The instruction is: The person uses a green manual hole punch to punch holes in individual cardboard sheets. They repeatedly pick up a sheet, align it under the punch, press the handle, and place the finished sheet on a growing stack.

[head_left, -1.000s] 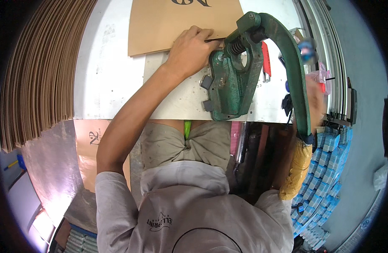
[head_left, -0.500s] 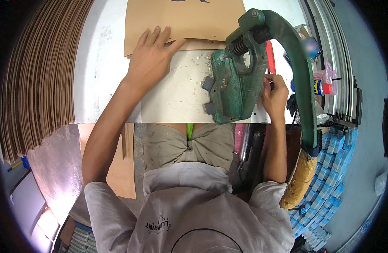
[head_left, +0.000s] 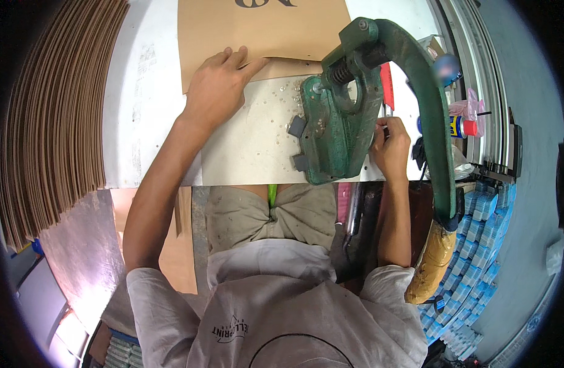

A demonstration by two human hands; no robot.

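1. Brown paper bag (head_left: 266,30), with dark print at its far end, lies flat on the white tabletop (head_left: 162,73), straight ahead and running out of the top of the view. Its near edge gapes slightly, one layer lifted off the other; we cannot see whether anything is inside.
2. We see the left hand (head_left: 217,89) resting on the bag's near left part, palm down, the thumb spread away from the fingers along the gaping edge.
3. The right hand (head_left: 391,144) is at the right side of a green metal press (head_left: 340,132), fingers bent; we cannot tell whether they pinch anything. A red tool (head_left: 387,86) lies just beyond it.
4. The press stands between the hands and hides part of the tabletop. Its long handle (head_left: 441,122) curves to the right and toward us, ending in a yellow-brown wrapped grip (head_left: 432,267).
5. Beyond the handle, we find a blue and yellow can (head_left: 457,127) with a red cap, closed, beside a pink plastic bag (head_left: 474,105).
6. Tiny round bits (head_left: 285,98) are scattered left of the press.
7. A tall row of brown sheets (head_left: 55,116) fills the left side; blue packs (head_left: 469,233) are stacked at lower right.
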